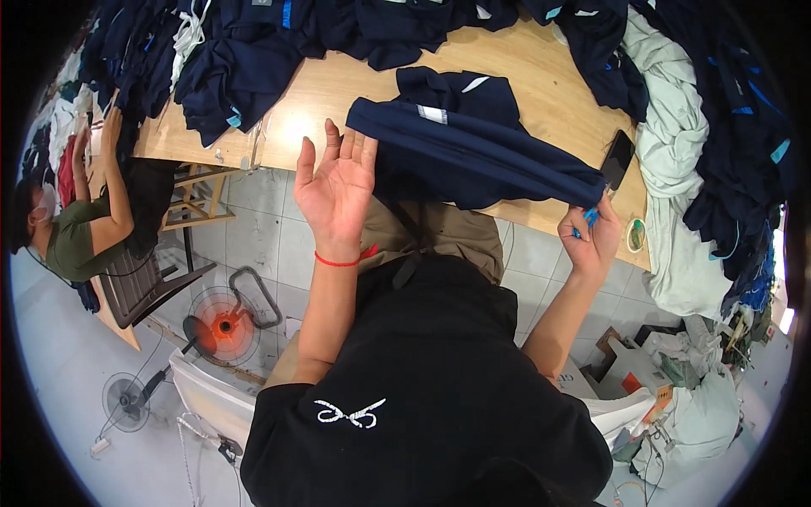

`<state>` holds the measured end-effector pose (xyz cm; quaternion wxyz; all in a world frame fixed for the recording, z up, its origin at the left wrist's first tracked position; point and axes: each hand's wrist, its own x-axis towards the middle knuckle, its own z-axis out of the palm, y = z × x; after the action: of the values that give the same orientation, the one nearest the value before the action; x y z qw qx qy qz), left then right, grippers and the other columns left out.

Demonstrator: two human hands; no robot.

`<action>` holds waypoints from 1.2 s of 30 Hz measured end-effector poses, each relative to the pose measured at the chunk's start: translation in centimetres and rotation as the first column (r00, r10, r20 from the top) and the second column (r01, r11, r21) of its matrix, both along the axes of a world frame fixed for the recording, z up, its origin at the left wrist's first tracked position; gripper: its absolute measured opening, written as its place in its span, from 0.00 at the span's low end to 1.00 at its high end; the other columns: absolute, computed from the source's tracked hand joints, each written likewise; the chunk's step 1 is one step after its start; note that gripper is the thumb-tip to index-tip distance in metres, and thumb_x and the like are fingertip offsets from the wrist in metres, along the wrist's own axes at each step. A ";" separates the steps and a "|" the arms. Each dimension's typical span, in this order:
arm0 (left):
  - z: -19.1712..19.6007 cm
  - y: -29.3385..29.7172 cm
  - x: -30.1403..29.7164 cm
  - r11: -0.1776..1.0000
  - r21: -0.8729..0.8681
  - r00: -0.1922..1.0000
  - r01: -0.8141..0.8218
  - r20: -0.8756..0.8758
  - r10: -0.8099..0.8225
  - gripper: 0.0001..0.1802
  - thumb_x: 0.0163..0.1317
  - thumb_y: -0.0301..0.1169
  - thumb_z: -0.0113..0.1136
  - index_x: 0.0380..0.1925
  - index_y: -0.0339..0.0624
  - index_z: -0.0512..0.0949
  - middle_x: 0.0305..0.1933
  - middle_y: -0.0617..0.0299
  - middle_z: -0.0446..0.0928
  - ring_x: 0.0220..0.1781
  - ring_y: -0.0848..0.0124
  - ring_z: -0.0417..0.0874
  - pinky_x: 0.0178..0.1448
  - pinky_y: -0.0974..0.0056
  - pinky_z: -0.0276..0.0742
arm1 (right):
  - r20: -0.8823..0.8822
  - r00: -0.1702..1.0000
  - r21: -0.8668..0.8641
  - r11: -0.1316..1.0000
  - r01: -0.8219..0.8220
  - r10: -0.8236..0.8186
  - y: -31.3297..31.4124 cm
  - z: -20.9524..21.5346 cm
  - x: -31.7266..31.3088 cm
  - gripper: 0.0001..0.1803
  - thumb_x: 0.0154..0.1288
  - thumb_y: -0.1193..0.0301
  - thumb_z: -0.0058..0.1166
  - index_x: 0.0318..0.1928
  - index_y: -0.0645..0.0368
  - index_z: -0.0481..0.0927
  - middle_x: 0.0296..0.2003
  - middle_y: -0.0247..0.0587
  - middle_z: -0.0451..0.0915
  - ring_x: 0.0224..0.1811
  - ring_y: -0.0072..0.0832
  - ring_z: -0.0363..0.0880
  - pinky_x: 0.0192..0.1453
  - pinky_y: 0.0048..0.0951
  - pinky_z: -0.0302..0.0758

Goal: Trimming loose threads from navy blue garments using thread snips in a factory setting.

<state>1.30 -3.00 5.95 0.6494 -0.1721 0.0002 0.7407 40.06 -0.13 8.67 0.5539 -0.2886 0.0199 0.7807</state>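
A navy garment (pixel 481 148) is stretched sideways over the table's near edge, with a small white label near its upper fold. My left hand (pixel 338 182) is turned palm up with its fingers extended. Its fingertips meet the garment's left end, and some are partly covered by the cloth. At the right end, the fingers of my right hand (pixel 591 232) are closed on the gathered cloth. A small blue tool (pixel 581 225) is also tucked in that hand; its kind is mostly hidden by the fingers.
Piles of navy garments (pixel 245 80) line the table's (pixel 325 93) far side. A black phone (pixel 619 160) and a small round container (pixel 635 236) lie at right, beside pale cloth (pixel 672 144). A co-worker (pixel 84 228) sits at left. Fans (pixel 224 325) stand on the floor.
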 end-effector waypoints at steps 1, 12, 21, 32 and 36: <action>-0.2 0.1 0.0 1.000 0.001 1.000 0.008 0.005 -0.008 0.22 0.80 0.39 0.57 0.62 0.33 0.75 0.74 0.39 0.70 0.81 0.50 0.66 0.89 0.44 0.54 | -0.010 1.000 -0.037 0.999 0.025 -0.025 0.1 0.2 -0.3 0.11 0.85 0.67 0.49 0.46 0.57 0.83 0.38 0.34 0.87 0.16 0.19 0.58 0.19 0.19 0.53; -4.1 -1.1 2.2 0.903 -0.427 0.930 0.053 -0.309 -0.200 0.17 0.79 0.31 0.60 0.61 0.37 0.73 0.72 0.42 0.73 0.78 0.52 0.72 0.84 0.41 0.69 | 0.299 0.946 -0.013 0.992 -0.128 0.126 -1.7 2.9 -10.6 0.07 0.84 0.63 0.56 0.48 0.51 0.80 0.36 0.30 0.85 0.24 0.13 0.71 0.20 0.19 0.54; -3.9 -2.1 5.7 0.726 -0.578 0.763 0.372 -0.255 -0.594 0.19 0.76 0.35 0.65 0.59 0.36 0.75 0.65 0.49 0.75 0.69 0.55 0.77 0.78 0.49 0.76 | 0.510 0.838 0.123 0.947 -0.296 0.196 -2.3 3.1 -12.1 0.14 0.87 0.62 0.50 0.57 0.59 0.79 0.39 0.34 0.84 0.26 0.12 0.72 0.20 0.17 0.53; -3.0 -0.7 5.5 0.893 -0.291 0.900 0.343 -0.169 -0.401 0.17 0.83 0.34 0.55 0.61 0.33 0.80 0.61 0.54 0.86 0.69 0.60 0.84 0.80 0.53 0.76 | 0.439 0.886 0.135 0.963 -0.233 0.153 -2.7 3.6 -11.8 0.13 0.86 0.64 0.51 0.59 0.58 0.80 0.37 0.31 0.84 0.30 0.15 0.78 0.19 0.18 0.55; 0.3 -0.8 5.1 0.933 -0.280 0.906 0.226 -0.292 -0.306 0.12 0.82 0.32 0.56 0.57 0.38 0.82 0.55 0.53 0.88 0.65 0.62 0.86 0.75 0.51 0.81 | 0.536 0.843 0.062 0.993 -0.099 0.050 -2.4 2.8 -11.0 0.15 0.86 0.66 0.50 0.62 0.62 0.78 0.42 0.38 0.88 0.34 0.20 0.85 0.19 0.18 0.56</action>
<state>6.41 -3.83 6.29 0.7100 -0.1208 0.2219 0.6573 29.05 -2.56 11.43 0.5188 -0.4701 -0.1803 0.6909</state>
